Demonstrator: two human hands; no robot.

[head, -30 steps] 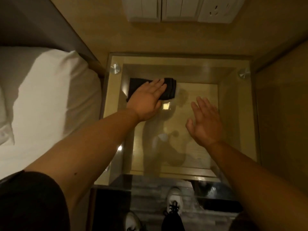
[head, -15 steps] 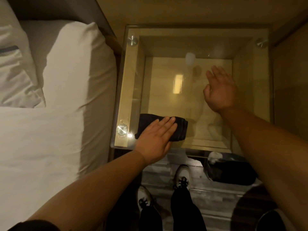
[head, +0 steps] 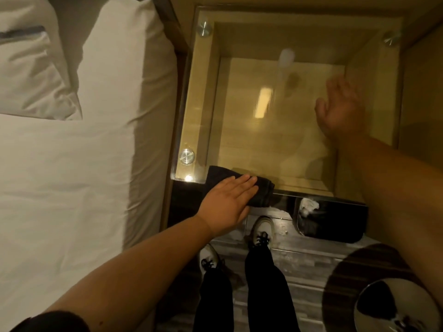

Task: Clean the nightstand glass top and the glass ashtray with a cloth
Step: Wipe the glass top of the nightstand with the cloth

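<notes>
The nightstand's glass top [head: 275, 140] lies below me, fixed by round metal studs at its corners. A folded black cloth [head: 261, 190] sits at the glass's near edge, partly hanging past it. My left hand [head: 227, 202] presses flat on the cloth with straight fingers. My right hand [head: 340, 111] hovers or rests flat over the right side of the glass, fingers spread and blurred. A round glass dish [head: 393, 305], which may be the ashtray, shows at the bottom right on a dark round surface.
A bed with white sheets [head: 72, 176] and a pillow [head: 31, 68] borders the nightstand on the left. A dark bin [head: 330, 219] with crumpled paper stands on the floor in front of the nightstand. My feet [head: 261, 228] stand close to its base.
My left hand has drawn the cloth from the far left of the glass toward me, down to the near edge. My right hand stayed over the right side of the glass.
</notes>
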